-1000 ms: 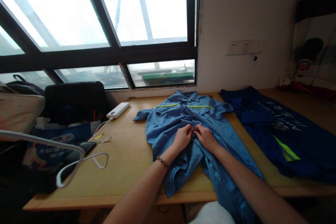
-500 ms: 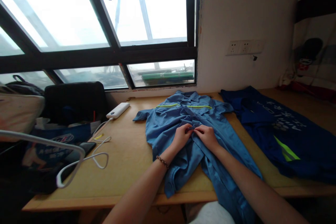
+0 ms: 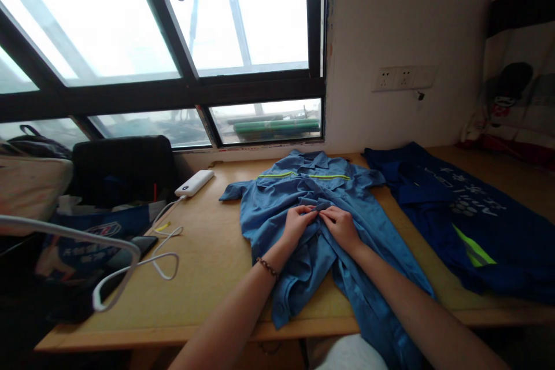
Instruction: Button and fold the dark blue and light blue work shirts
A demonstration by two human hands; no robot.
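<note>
A light blue work shirt with a yellow stripe across the chest lies on the wooden table, its collar toward the window and one long sleeve hanging over the front edge. At the middle of its front, my left hand pinches the fabric of the front edge. Close beside it, my right hand also pinches the shirt, fingertips nearly meeting those of the left. Whatever small part lies between the fingertips, such as a button, is hidden.
A dark blue garment with white print lies on the table at right. Toward the left stand a white power bank with a looping white cable, and a black chair back. The window rises behind.
The fingers of my left hand have straightened a little and shifted slightly left at the shirt front. My right hand stays almost in place, still pinching.
</note>
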